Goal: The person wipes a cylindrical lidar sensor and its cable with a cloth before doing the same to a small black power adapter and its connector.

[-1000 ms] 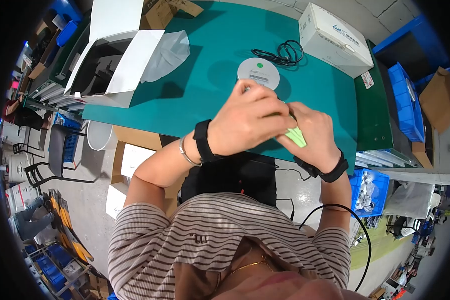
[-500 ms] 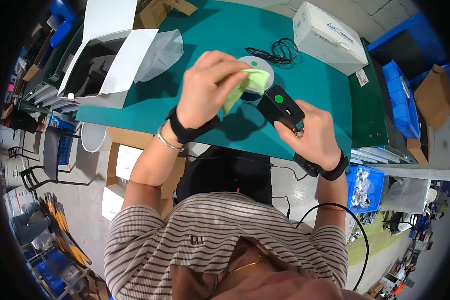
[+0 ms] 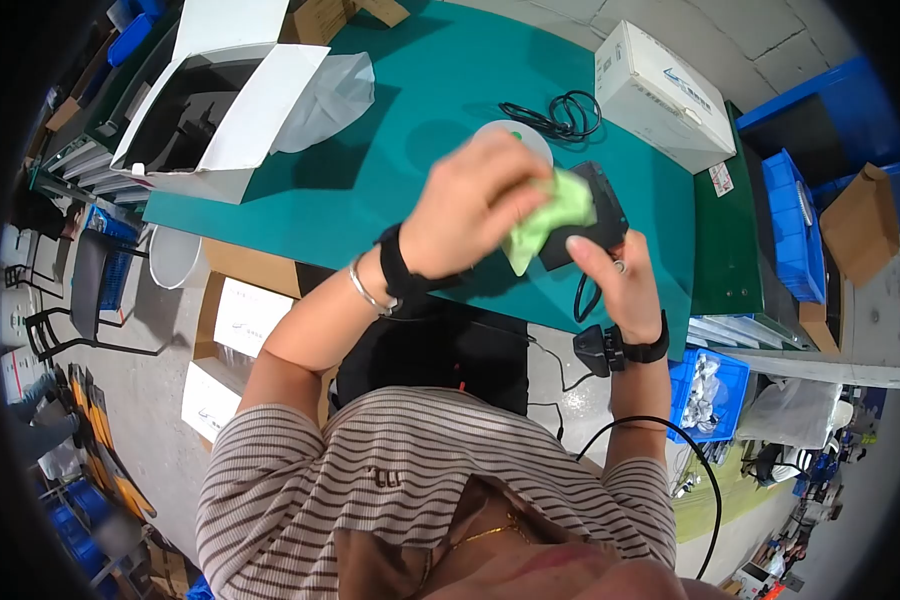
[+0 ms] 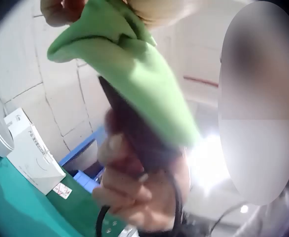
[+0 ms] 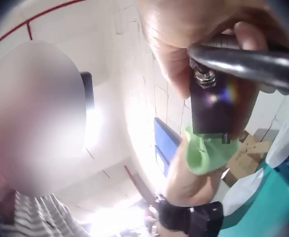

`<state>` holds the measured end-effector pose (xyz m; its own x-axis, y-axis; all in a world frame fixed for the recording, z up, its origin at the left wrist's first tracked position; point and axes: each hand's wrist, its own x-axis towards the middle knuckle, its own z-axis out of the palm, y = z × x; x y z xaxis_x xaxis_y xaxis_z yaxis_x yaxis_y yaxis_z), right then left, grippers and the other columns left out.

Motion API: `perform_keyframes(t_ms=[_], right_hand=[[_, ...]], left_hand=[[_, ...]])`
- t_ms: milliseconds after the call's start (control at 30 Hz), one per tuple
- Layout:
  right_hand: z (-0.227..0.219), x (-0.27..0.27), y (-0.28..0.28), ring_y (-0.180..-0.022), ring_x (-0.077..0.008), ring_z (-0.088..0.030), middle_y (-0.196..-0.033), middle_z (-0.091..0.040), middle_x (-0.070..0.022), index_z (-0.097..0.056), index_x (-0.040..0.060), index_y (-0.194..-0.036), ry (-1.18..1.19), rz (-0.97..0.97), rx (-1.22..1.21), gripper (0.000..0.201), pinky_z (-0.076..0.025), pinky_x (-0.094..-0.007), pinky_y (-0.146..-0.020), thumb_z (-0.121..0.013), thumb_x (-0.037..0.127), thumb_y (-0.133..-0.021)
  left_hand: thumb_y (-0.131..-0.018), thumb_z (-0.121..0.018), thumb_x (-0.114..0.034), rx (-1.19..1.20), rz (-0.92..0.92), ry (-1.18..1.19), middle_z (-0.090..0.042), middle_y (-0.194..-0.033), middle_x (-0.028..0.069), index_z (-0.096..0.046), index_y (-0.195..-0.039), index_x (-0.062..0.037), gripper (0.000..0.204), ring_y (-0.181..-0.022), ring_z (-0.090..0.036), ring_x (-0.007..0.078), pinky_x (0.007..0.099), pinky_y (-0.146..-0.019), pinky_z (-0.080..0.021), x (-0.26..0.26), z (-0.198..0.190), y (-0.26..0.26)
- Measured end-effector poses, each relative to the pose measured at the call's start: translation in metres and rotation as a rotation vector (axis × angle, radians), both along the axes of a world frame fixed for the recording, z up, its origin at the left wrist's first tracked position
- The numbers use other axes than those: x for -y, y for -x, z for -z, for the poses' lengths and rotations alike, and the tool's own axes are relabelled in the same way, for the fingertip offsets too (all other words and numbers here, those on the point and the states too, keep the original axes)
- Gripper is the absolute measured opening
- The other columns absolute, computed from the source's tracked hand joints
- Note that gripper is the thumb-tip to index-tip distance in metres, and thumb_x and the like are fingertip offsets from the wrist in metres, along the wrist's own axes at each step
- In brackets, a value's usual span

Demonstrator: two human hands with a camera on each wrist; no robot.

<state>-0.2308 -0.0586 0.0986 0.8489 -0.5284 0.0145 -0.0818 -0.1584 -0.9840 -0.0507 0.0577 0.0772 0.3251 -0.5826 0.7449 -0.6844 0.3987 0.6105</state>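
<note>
My left hand (image 3: 470,205) pinches a light green cloth (image 3: 560,215), which lies against a small black box (image 3: 608,200). Fingers and thumb of my right hand (image 3: 625,290) grip that box at its near end. From that end, beside a metal connector (image 5: 205,79), a black cord (image 3: 582,300) loops down. In the right wrist view the cloth wraps over the box's far edge. The left wrist view shows the cloth draped along one long face of the box, blurred. Both hands are above the green table (image 3: 430,90).
Behind the left hand is a round white-topped object (image 3: 535,140), partly hidden. A coiled black cable (image 3: 560,118) and a closed white box (image 3: 670,100) lie farther back. At left stand an open white box (image 3: 235,185) and a plastic bag (image 3: 335,100). A cardboard carton (image 3: 210,300) sits below the table edge.
The hands were close together around the cloth, then parted, showing the black box's ported end. Now the left hand has moved back right, bringing the cloth onto the box, which has turned.
</note>
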Motion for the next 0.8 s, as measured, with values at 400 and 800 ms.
perform_keyframes(t_ms=[400, 800], right_hand=[[0.023, -0.001, -0.022, -0.047, -0.0061, -0.03, -0.067, -0.05, -0.0037, -0.056, 0.003, -0.104, -1.204, -0.169, 0.351, 0.044, -0.03, -0.0247, -0.055, -0.045, 0.045, -0.095], [0.023, -0.018, -0.028, -0.043, -0.0065, -0.031, -0.056, -0.055, -0.001, -0.053, 0.0107, -0.072, -0.844, 0.194, 0.331, 0.032, -0.035, -0.0271, -0.058, -0.052, 0.032, -0.095]], left_hand=[[-0.092, -0.063, -0.013, -0.641, 0.216, -0.054, -0.049, -0.08, -0.0043, -0.055, -0.098, -0.0025, 0.015, -0.07, -0.044, 0.0019, 0.018, -0.058, -0.036, 0.0, -0.003, -0.007], [-0.077, -0.073, -0.004, -0.101, -0.016, -0.03, -0.061, -0.091, 0.0064, -0.068, -0.088, -0.0034, 0.012, -0.077, -0.061, 0.0172, 0.0275, -0.066, -0.05, -0.003, 0.008, -0.005]])
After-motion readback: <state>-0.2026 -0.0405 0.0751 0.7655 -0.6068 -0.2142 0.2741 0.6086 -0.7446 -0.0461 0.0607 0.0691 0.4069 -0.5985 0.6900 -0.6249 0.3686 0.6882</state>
